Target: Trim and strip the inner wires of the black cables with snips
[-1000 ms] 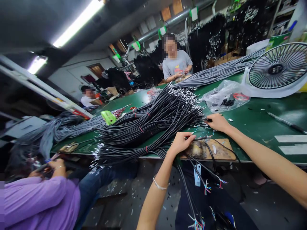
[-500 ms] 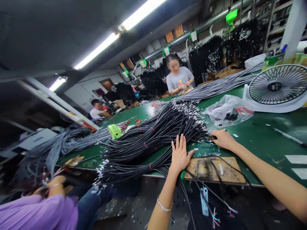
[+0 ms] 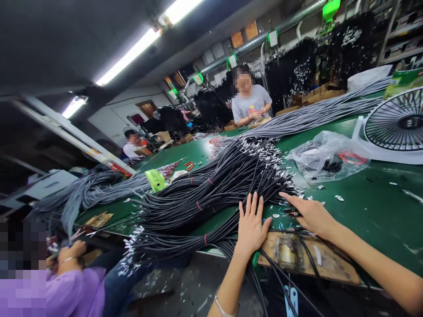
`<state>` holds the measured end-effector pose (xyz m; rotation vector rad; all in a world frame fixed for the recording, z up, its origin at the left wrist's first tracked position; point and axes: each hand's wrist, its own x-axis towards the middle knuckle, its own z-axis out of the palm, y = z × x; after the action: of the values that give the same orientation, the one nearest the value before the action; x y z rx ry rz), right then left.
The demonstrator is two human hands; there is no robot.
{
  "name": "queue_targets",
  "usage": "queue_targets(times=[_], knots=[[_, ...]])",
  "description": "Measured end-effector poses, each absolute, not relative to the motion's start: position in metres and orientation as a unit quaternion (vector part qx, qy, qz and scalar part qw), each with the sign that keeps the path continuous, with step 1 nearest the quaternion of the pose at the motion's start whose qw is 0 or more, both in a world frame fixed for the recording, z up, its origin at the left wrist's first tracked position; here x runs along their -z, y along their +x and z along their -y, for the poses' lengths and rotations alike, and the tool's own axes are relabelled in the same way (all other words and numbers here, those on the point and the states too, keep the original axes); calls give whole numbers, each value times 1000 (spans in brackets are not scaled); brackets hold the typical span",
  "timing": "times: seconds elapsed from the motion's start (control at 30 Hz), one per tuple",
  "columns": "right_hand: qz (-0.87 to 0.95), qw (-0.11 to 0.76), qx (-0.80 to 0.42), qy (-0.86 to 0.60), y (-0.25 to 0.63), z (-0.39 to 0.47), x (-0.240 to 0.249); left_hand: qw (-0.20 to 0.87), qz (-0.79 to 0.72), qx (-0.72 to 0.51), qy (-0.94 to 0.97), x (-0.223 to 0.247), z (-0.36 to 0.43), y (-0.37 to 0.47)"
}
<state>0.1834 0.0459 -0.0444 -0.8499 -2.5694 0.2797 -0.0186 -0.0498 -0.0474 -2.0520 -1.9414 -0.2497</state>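
Note:
Black cables with white-tipped ends lie in a large pile on the green table, tied in places with red bands. My left hand rests flat with fingers spread on cables at the near right of the pile. My right hand is beside the cable ends, its index finger stretched toward them; a small dark item shows under its fingers, too unclear to name. Below my hands is a wooden board with a tape-wrapped block on it, and black cables cross it.
A fan and a clear plastic bag stand at the right. Grey cables run across the back. A co-worker sits opposite; another in purple sits at the left. Wire scraps litter the table.
My right hand has turned, and its index finger now extends toward the cable ends. My left hand stays on the cables. The view has shifted a little.

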Motion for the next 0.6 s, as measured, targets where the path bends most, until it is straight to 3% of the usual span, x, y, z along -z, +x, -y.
queue_targets(times=[0.2, 0.37, 0.6], knots=[[933, 178, -97, -298, 183, -43, 50, 140, 678, 96, -715, 45, 49, -15], [941, 159, -95, -283, 185, -42, 52, 76, 671, 254, -692, 48, 50, -22], [941, 163, -107, -277, 185, -40, 49, 82, 690, 368, -618, 54, 52, -34]])
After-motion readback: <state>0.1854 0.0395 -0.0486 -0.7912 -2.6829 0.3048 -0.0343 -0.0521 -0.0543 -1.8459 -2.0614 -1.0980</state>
